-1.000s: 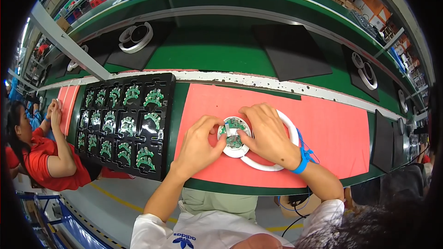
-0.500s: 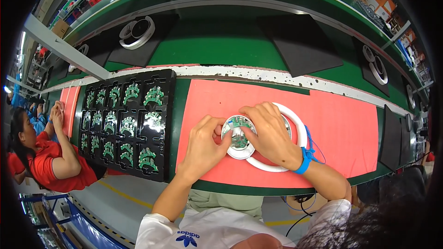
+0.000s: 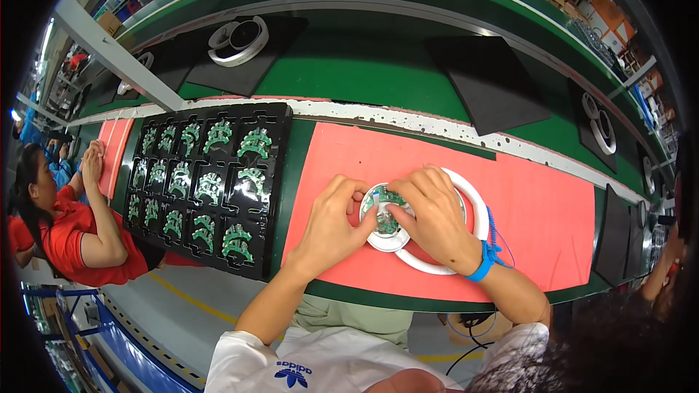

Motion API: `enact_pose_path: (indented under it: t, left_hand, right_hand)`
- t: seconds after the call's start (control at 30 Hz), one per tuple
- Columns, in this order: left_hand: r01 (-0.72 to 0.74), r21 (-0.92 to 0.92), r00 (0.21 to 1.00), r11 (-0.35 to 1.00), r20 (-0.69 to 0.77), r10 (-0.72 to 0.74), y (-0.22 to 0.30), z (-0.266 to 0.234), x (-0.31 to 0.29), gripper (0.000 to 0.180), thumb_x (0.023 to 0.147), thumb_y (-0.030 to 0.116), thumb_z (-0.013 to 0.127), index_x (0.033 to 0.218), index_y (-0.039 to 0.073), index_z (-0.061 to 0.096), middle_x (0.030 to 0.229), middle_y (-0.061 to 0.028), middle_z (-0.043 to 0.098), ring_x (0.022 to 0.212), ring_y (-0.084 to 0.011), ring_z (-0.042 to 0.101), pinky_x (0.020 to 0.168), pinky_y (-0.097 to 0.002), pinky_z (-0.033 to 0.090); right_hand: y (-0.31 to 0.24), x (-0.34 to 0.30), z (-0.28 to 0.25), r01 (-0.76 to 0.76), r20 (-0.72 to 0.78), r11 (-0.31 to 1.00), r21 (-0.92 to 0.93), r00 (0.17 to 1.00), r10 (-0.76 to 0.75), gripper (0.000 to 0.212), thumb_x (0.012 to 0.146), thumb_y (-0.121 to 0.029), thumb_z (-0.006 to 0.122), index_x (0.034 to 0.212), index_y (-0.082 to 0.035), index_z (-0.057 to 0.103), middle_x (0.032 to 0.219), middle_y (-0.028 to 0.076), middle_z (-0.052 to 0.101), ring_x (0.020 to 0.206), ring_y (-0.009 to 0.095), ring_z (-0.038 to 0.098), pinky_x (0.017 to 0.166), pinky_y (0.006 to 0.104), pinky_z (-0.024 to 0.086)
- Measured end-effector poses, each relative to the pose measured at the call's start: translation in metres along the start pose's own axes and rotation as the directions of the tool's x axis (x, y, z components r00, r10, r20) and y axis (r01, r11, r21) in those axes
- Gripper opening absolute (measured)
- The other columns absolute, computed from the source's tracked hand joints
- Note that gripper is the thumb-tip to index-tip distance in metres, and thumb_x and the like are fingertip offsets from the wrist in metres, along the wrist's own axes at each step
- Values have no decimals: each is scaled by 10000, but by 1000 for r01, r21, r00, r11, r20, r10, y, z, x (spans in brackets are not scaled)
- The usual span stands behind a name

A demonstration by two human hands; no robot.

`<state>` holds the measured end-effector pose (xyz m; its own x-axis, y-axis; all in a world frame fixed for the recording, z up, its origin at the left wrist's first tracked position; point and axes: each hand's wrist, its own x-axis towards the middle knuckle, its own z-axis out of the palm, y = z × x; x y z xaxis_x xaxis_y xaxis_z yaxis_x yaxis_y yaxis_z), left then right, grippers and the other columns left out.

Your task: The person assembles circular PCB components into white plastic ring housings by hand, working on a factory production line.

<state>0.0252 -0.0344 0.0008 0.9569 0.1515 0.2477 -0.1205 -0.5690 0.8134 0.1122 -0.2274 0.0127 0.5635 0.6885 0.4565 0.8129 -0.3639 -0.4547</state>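
A round white housing with a green circuit board inside lies on the pink mat. It joins a larger white ring that passes under my right hand. My left hand grips the housing's left side, fingers curled at the rim and thumb over the board beside a small pale strip. From the far right, my right hand closes round the housing, its thumb bent onto the board and its fingers over the far edge. Those fingers hide part of the board. A blue wrist strap circles my right wrist.
Left of the mat is a black tray of several green circuit boards. Beyond a pale rail, the green surface carries black pads and white ring units. A person in red works at the left.
The whole view has shifted slightly, so the tray and mat appear farther right. Both hands keep their hold on the housing, thumbs still on the board with only slight movement.
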Motion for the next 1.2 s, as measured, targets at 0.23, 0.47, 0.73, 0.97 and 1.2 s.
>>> enact_pose_path:
  t: [0.23,0.47,0.73,0.97,1.2]
  left_hand:
    - [8,-53,1000,999,30,-7,-7,-4,8,164,867,6,761,1020,-30,714,843,-77,616,653,-145,554,602,-317,470]
    - [72,19,996,997,54,-73,-4,-2,10,130,866,45,739,916,-7,631,892,-140,653,756,-295,669,688,-429,543]
    - [122,106,987,987,95,-132,2,-1,14,147,858,48,744,932,22,620,909,-106,643,816,-271,678,703,-430,536]
    - [-27,26,1000,999,12,27,-8,2,7,189,874,-5,753,1059,-8,712,957,-103,638,795,-217,606,724,-359,515]
    - [-186,44,983,982,2,186,-2,-9,3,326,855,-30,791,1179,-11,759,1245,-120,642,921,-239,630,804,-362,543]
  right_hand:
    - [0,-1,1,-5,-9,1000,24,1000,5,246,803,-56,849,1022,-29,742,1087,123,709,1026,345,652,910,462,515]
    - [3,-6,8,9,-2,1000,-18,1000,-10,171,805,-54,825,968,-33,780,1106,104,716,1037,309,657,882,436,525]
    - [2,1,1,-75,105,997,-1,992,74,140,792,-50,812,928,-45,779,987,67,667,964,283,626,843,422,504]
    - [4,-2,0,-48,85,998,-31,995,51,201,789,-58,823,979,-52,759,1068,85,670,1060,309,612,921,437,505]
    - [-11,-2,-13,-45,58,997,-60,997,48,339,803,-117,860,1101,-29,724,1224,120,678,1157,345,611,1005,468,500]
